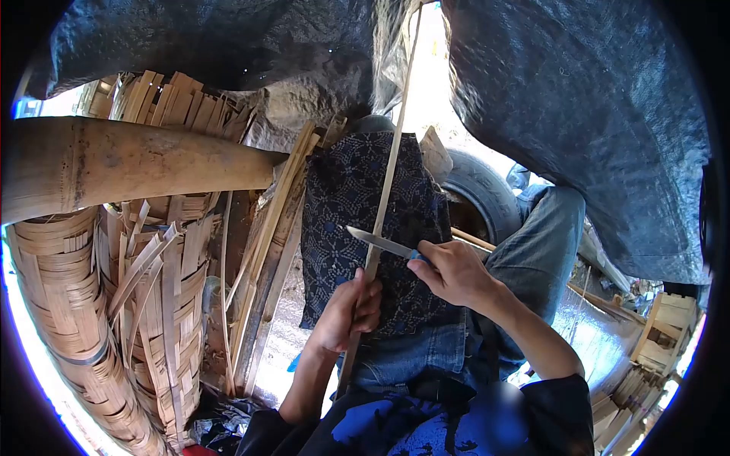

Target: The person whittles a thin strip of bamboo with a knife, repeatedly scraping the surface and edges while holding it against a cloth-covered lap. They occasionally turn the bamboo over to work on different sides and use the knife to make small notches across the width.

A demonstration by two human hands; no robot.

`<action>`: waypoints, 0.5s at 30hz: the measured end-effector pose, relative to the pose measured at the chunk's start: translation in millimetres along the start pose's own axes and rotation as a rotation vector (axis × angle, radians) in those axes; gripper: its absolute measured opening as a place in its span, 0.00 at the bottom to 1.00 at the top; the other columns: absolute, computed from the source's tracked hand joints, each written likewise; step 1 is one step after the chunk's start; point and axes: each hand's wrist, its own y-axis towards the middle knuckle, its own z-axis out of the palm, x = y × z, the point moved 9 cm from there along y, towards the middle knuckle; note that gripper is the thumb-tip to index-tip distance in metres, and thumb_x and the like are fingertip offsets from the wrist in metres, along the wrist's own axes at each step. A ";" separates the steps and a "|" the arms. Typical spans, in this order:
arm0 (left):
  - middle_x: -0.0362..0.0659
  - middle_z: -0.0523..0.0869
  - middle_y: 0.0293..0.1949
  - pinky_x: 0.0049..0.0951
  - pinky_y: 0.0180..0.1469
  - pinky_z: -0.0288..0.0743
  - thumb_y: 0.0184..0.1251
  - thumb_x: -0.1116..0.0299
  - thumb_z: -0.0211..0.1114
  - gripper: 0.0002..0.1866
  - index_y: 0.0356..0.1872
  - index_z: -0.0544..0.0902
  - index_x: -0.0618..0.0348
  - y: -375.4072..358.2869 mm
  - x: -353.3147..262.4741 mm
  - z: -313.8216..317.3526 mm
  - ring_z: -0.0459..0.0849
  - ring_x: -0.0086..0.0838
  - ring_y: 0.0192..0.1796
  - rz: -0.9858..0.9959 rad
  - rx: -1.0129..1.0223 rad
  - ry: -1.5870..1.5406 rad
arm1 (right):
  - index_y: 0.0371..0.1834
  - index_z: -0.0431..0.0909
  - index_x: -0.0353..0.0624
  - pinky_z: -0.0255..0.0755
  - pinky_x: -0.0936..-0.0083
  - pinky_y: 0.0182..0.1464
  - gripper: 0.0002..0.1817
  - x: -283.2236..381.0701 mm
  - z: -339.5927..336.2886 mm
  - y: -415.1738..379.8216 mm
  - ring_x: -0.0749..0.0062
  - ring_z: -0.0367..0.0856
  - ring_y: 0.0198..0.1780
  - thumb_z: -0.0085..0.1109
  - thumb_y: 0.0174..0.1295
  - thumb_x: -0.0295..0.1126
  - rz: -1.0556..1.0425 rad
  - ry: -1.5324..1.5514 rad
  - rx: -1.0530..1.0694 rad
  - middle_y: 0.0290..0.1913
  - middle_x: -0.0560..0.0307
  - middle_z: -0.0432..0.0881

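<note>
A long, thin bamboo strip (392,163) runs from my waist up and away over my lap. My left hand (350,311) is wrapped round its lower part. In my right hand (456,275) is a knife (384,243) with a blue handle, its blade lying across the strip just beyond my left hand. Under both hands a dark patterned cloth (338,205) covers my lap and thigh. The strip's near end is partly hidden by my left hand and arm.
A thick bamboo pole (152,167) crosses at the left above woven bamboo rolls (65,289). Split bamboo pieces (270,251) lean beside my lap. A tyre (483,190) stands beyond my bent knee. Dark plastic sheeting (585,114) hangs overhead. A small wooden stool-like frame (663,334) is at far right.
</note>
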 end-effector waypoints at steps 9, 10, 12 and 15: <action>0.29 0.56 0.17 0.21 0.18 0.46 0.74 0.43 0.38 0.24 0.26 0.64 0.51 0.2 1.0 -3.9 0.52 0.16 0.16 0.022 -0.170 0.235 | 0.20 0.71 0.40 0.68 0.63 0.18 0.22 -6.1 10.0 16.8 0.56 0.75 0.13 0.55 0.64 0.47 -0.123 -0.194 -0.017 0.10 0.50 0.72; 0.30 0.56 0.18 0.20 0.18 0.46 0.74 0.43 0.38 0.24 0.26 0.64 0.51 1.0 1.0 -5.5 0.52 0.16 0.16 0.013 -0.180 0.218 | 0.20 0.72 0.40 0.69 0.63 0.18 0.22 -5.8 10.3 20.3 0.56 0.76 0.14 0.55 0.64 0.47 -0.118 -0.194 -0.022 0.10 0.50 0.72; 0.29 0.54 0.17 0.20 0.17 0.45 0.73 0.41 0.38 0.25 0.25 0.63 0.50 1.2 -1.3 -7.1 0.51 0.15 0.15 0.023 -0.194 0.217 | 0.20 0.72 0.40 0.69 0.63 0.17 0.22 -5.2 11.4 25.4 0.56 0.76 0.14 0.55 0.63 0.47 -0.110 -0.191 -0.026 0.10 0.50 0.72; 0.28 0.53 0.17 0.20 0.17 0.43 0.72 0.39 0.38 0.25 0.24 0.62 0.48 3.9 -2.3 -14.2 0.49 0.15 0.15 0.032 -0.183 0.194 | 0.21 0.72 0.40 0.69 0.64 0.16 0.23 -2.9 5.4 32.8 0.59 0.76 0.13 0.55 0.64 0.49 -0.125 -0.327 -0.077 0.10 0.51 0.72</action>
